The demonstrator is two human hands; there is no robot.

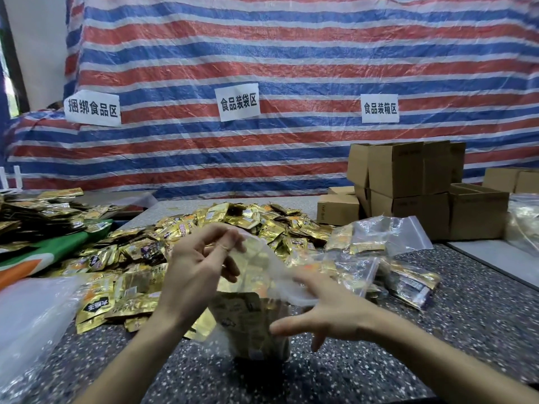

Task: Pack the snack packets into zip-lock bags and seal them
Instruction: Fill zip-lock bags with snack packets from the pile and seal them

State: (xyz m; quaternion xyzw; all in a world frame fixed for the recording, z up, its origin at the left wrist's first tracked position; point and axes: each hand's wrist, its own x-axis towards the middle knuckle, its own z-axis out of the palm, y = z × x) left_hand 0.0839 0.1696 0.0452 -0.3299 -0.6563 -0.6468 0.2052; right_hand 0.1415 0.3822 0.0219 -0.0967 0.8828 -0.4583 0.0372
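Zip-lock bag (248, 325) stands near centre, loaded with gold packets, mouth unsealed. Left hand (198, 266) pinches its left rim with curled fingers; right hand (326, 313) spreads near-straight fingers against the right rim. Filled bags (379, 243) lie right; a large loose pile (233, 220) remains beyond, so I judge most of the packing still to do.

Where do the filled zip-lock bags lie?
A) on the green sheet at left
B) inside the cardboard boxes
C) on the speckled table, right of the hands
C: the filled zip-lock bags lie on the speckled table, beyond the right hand.
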